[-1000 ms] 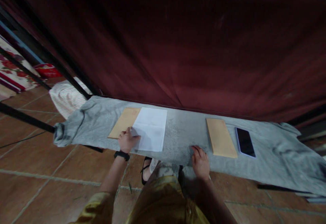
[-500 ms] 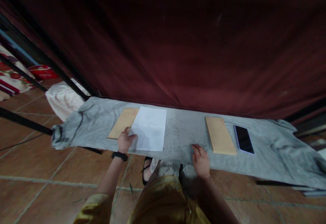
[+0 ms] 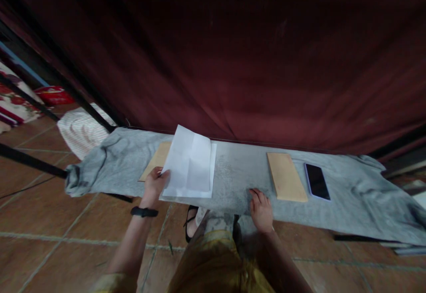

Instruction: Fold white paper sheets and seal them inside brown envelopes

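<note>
Upper white sheet (image 3: pixel 189 162) pinched at its left edge by the left hand (image 3: pixel 155 184), partly raised above the lower white sheet (image 3: pixel 213 155), brown envelope (image 3: pixel 158 156) partly covered, right hand (image 3: pixel 261 209) laid loosely open on the cloth-covered bench (image 3: pixel 237 168).

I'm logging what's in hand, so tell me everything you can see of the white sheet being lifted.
The lifted sheet is plain white, thin and paper-like, with faint creases and no writing I can make out. The left hand pinches its left edge, and it tilts over more white paper showing at its right and bottom. In this view it overlaps a tan packet on the grey cloth.
</note>
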The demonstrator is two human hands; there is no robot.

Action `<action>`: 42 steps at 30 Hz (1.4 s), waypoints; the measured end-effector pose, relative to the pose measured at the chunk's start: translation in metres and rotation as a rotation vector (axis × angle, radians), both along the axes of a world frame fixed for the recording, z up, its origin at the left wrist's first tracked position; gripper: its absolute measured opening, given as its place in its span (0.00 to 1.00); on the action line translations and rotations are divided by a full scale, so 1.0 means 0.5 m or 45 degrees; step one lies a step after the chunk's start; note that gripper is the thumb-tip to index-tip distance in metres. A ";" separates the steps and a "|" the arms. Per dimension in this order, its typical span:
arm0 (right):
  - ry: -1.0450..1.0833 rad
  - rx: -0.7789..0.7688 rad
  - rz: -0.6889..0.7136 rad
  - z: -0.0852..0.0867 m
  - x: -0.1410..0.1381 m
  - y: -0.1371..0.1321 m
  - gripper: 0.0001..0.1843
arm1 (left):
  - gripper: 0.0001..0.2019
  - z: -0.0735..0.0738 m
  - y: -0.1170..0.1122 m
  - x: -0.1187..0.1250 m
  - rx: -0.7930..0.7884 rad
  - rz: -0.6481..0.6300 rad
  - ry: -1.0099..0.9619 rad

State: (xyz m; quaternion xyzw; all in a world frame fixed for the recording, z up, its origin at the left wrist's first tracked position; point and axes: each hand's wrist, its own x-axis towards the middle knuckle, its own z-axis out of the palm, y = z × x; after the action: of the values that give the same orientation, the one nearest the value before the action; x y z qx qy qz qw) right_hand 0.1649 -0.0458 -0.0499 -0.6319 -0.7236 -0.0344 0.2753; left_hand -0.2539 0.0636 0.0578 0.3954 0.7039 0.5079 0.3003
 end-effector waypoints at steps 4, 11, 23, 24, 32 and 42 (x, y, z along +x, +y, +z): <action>0.081 -0.008 -0.017 0.004 -0.004 -0.001 0.22 | 0.29 0.030 -0.025 0.059 -0.004 -0.078 -0.318; 0.839 -0.138 -0.097 0.032 0.011 0.015 0.22 | 0.26 0.000 -0.069 0.264 -0.057 -0.253 -0.511; 1.237 -0.311 -0.309 0.020 0.068 0.053 0.23 | 0.19 -0.120 -0.076 0.416 -0.068 -0.360 -0.341; 1.225 -0.292 -0.266 0.016 0.069 0.053 0.22 | 0.19 -0.122 -0.076 0.415 -0.071 -0.360 -0.332; 1.126 -0.264 -0.286 0.005 0.079 0.069 0.23 | 0.25 -0.104 -0.082 0.388 -0.187 -0.593 -0.025; 0.348 -0.082 -0.189 0.057 0.052 0.049 0.23 | 0.21 -0.063 -0.136 0.455 0.018 -0.947 1.153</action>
State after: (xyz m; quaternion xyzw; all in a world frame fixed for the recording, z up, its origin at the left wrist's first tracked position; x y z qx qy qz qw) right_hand 0.1910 -0.0214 -0.0212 -0.6909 -0.6315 0.0548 0.3477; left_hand -0.0262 -0.0046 0.0264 0.7956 0.5725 0.1535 0.1250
